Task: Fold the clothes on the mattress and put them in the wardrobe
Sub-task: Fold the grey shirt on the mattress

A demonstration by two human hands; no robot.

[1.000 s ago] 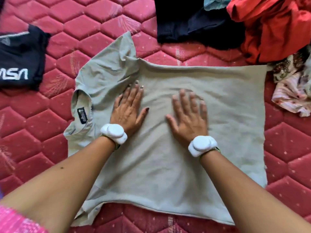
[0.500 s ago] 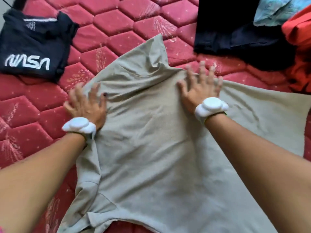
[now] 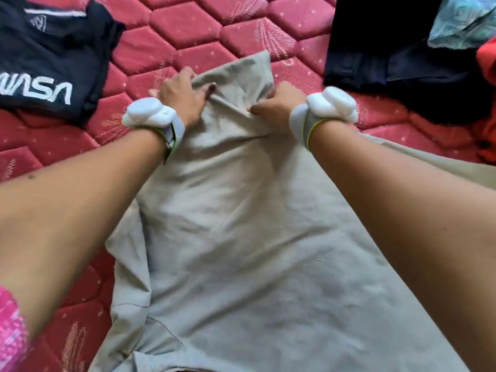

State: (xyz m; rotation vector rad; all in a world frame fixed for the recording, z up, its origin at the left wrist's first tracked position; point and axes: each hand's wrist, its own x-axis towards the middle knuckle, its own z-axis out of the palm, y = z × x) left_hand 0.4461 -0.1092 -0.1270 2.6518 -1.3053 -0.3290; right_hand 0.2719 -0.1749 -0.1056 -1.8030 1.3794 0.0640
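- Your left hand (image 3: 180, 95) and right hand (image 3: 276, 106) both grasp the far sleeve of the grey-green T-shirt (image 3: 241, 237).
- The T-shirt lies spread on the red quilted mattress (image 3: 188, 30).

Grey-green T-shirt (image 3: 241, 237) flat on red quilted mattress (image 3: 188, 30)

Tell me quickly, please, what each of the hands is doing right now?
Left hand: closed, gripping the far sleeve of the grey T-shirt.
Right hand: closed, pinching the same sleeve.
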